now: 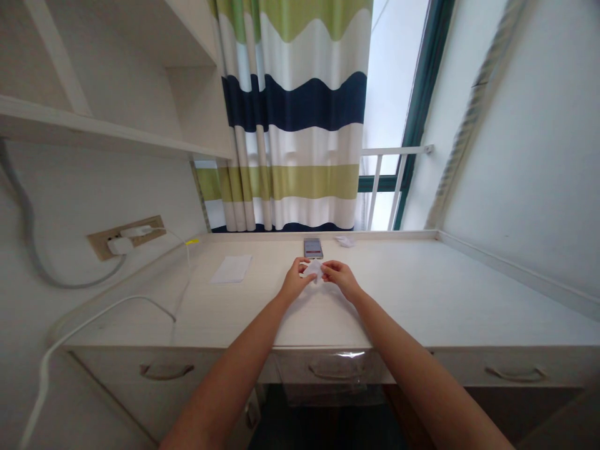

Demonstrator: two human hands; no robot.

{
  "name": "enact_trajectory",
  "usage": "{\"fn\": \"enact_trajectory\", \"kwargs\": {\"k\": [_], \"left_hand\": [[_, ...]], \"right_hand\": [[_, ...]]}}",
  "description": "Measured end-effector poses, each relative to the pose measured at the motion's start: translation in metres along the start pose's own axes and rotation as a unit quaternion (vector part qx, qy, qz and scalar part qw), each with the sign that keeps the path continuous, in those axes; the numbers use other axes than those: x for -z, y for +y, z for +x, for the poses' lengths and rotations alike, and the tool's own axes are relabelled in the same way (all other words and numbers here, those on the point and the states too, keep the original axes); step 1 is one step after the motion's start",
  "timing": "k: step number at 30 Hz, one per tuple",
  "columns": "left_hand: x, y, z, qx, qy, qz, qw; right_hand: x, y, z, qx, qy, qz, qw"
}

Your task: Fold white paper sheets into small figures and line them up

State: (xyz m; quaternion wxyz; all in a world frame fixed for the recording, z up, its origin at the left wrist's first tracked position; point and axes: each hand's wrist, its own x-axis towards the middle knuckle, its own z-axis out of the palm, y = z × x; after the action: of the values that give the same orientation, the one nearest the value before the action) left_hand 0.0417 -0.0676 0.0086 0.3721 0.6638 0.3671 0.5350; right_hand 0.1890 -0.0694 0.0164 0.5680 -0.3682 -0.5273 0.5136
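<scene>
Above the middle of the white desk, a small folded piece of white paper (313, 269) is held between both hands. My left hand (295, 279) grips its left side, thumb in front and fingers curled behind. My right hand (342, 278) pinches the right edge between thumb and fingertips. Just beyond the hands lies a phone (312, 247) with its screen lit. A crumpled or folded bit of white paper (345, 241) rests to the right of the phone. Flat on the desk to the left is a stack or sheet of white paper (232, 269).
The white desk (422, 294) has drawers with handles (515, 375) along its front. A white cable (107, 306) crosses its left side. Plugs sit in a wall socket (126, 237). Shelves (107, 134) overhang at left; a striped curtain (300, 100) hangs behind.
</scene>
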Motion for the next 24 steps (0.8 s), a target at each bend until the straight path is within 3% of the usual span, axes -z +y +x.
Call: {"fn": "enact_trajectory", "kwargs": {"k": [6, 13, 24], "left_hand": [[-0.0003, -0.005, 0.0019, -0.017, -0.007, 0.025, 1.0], [-0.0007, -0.0044, 0.0021, -0.023, -0.014, 0.018, 0.999], [0.0008, -0.0024, 0.0, -0.05, 0.018, 0.093, 0.994]], "right_hand": [[-0.0019, -0.002, -0.0016, 0.003, 0.006, -0.022, 1.0], [-0.0059, -0.0031, -0.0074, 0.028, -0.029, -0.132, 0.99], [-0.0057, -0.002, -0.0089, 0.014, -0.076, -0.042, 0.996]]}}
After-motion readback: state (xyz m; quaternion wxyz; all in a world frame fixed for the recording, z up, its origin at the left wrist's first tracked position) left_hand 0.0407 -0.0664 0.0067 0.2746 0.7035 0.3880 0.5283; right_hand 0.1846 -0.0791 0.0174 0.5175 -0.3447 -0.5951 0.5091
